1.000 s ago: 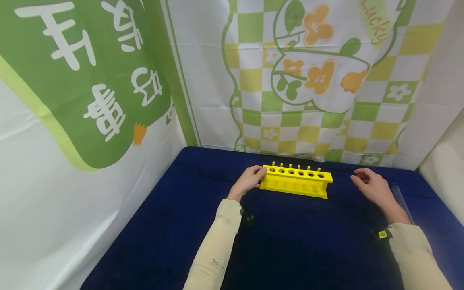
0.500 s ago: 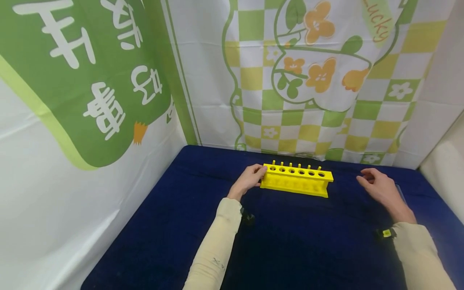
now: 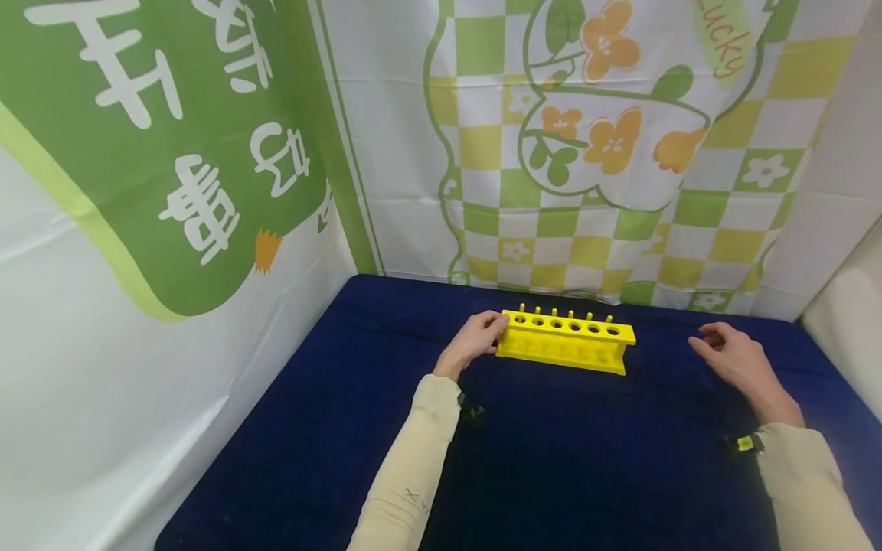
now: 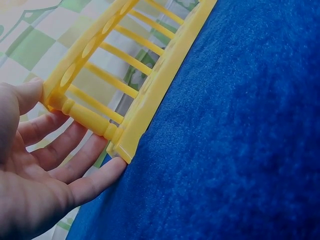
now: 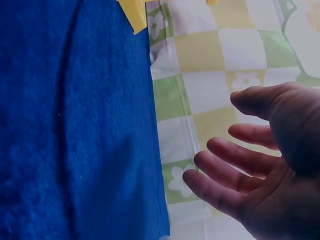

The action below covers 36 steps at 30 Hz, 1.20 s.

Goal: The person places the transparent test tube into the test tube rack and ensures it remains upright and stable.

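Observation:
A yellow test tube rack with a row of holes and a row of pegs behind stands upright on the dark blue cloth. My left hand grips its left end. In the left wrist view, the thumb lies at the top plate of the rack and the fingers reach around the end post, the little finger at the base. To the right of the rack, and apart from it, my right hand hovers with loosely bent fingers. Nothing lies between the fingers of the right hand in its wrist view.
The blue cloth covers the table. Behind it hangs a checkered, printed curtain, and a green and white one hangs along the left. A small pale tip shows at the right wrist view's bottom edge.
My right hand has moved to the right, away from the rack, and now hides the clear tube-like thing seen beside it earlier. The left hand and the rack have stayed in place.

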{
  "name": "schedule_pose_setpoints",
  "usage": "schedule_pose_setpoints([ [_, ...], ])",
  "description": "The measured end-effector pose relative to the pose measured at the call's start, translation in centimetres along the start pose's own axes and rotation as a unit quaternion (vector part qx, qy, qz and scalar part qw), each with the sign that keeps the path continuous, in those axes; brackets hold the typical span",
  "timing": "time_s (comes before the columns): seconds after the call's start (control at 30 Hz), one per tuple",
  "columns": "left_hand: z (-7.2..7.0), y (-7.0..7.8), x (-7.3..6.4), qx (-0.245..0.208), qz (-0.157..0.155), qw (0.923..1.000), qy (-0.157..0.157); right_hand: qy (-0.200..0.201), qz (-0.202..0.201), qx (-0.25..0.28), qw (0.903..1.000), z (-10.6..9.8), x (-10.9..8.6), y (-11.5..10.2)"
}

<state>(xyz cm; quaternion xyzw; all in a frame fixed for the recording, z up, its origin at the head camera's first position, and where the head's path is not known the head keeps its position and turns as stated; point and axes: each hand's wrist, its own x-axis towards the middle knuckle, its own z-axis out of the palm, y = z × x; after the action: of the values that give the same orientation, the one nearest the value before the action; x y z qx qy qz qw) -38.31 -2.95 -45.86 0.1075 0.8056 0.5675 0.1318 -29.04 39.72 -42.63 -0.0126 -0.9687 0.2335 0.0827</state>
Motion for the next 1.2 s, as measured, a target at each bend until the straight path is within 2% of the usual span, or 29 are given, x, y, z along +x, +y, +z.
schedule_pose_setpoints([
  [0.17,0.1,0.0,0.0,-0.001,0.003,1.0000,0.001,0.006,0.011,-0.007,0.9999,-0.2,0.0,0.7],
  [0.57,0.0,0.1,0.1,-0.006,0.001,1.0000,-0.003,0.026,0.003,-0.013,0.9996,-0.6,0.1,2.1],
  [0.97,0.1,0.0,0.0,-0.001,-0.006,1.0000,0.001,0.016,0.045,-0.017,0.9987,-1.3,-0.1,3.4],
  [1.2,0.1,0.1,0.0,-0.002,-0.005,1.0000,-0.001,0.014,0.046,-0.028,0.9985,-1.7,-0.2,3.7],
])
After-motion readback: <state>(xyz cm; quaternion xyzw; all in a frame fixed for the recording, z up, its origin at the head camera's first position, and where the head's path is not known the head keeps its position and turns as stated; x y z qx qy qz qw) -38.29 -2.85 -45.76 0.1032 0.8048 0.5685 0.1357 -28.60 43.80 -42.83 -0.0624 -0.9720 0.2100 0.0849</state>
